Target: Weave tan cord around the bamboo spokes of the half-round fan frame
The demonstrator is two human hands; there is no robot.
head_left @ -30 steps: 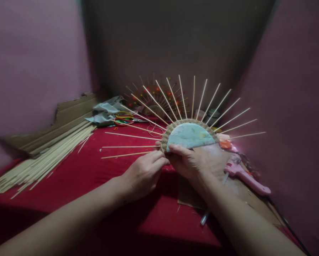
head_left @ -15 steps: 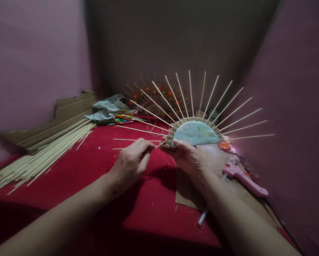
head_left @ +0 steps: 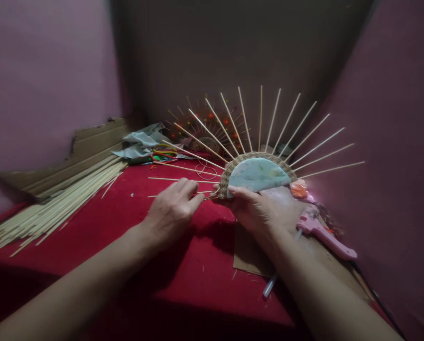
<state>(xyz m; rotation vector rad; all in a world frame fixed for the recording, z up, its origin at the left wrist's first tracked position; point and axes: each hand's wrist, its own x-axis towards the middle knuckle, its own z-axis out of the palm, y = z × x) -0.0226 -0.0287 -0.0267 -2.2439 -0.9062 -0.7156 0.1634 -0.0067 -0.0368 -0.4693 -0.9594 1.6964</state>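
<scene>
A half-round piece with a pale blue, faintly patterned face is held up over the red cloth, its straight side down. Brown twine is woven along its curved rim, and thin wooden sticks fan out from there. My right hand grips the lower left edge, thumb on the blue face and fingers hidden behind. At the left end of the rim, my left hand pinches a strand of twine among the lowest sticks. Its fingertips are partly turned from view.
Loose sticks lie in a bundle at left beside cardboard. Scissors and grey cloth sit behind. A pink glue gun rests on cardboard at right. A decorated stick fan stands at the back.
The half-round piece has tilted anticlockwise, its right side rising and its sticks swinging left. My left hand has moved slightly left and down, still pinching the twine.
</scene>
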